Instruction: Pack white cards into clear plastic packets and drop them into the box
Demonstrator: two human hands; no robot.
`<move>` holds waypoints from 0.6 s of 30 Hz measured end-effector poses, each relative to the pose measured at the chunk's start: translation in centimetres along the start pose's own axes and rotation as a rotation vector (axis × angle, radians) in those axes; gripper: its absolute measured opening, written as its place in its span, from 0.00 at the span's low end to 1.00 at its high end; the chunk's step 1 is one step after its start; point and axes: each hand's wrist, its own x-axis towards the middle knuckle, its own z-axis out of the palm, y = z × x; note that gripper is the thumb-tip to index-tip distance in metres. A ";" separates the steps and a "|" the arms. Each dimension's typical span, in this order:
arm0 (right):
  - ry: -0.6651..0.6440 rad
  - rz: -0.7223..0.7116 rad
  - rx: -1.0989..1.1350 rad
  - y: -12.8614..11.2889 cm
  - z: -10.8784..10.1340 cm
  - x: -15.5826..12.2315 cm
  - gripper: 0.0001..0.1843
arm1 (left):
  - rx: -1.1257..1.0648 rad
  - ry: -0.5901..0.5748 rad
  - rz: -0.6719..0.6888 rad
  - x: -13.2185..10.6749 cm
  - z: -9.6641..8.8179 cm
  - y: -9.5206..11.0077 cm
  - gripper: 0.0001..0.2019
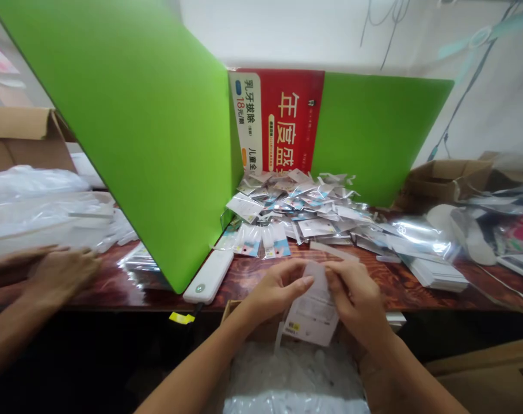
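Near the table's front edge, a white printed card in a clear plastic sleeve (316,313) hangs between my two hands. My left hand (282,284) pinches its upper left edge, the thumb lying over the front. With closed fingers my right hand (351,290) grips the upper right edge. Right below is an open cardboard box (232,310) with many clear plastic pieces (293,374) in it. Behind my hands, a loose heap of similar bagged cards (304,201) covers part of the dark red table (252,273).
Green panels (127,132) (373,132) stand around the heap, with a red printed poster (293,121) between them. A white power strip (209,276) lies left. Stacked white cards (436,273) sit right. At far left are a co-worker's hands (63,273).
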 end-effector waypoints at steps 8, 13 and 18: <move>-0.040 0.077 -0.225 0.7 0.7 -1.2 0.11 | 0.210 -0.008 0.013 1.4 1.1 -1.4 0.16; -0.091 -0.037 -0.271 1.0 0.6 -1.1 0.09 | 0.368 -0.082 -0.018 1.2 1.9 -1.4 0.12; -0.179 -0.107 -0.351 0.7 1.1 -1.2 0.08 | 0.481 -0.120 -0.038 1.1 2.0 -1.0 0.10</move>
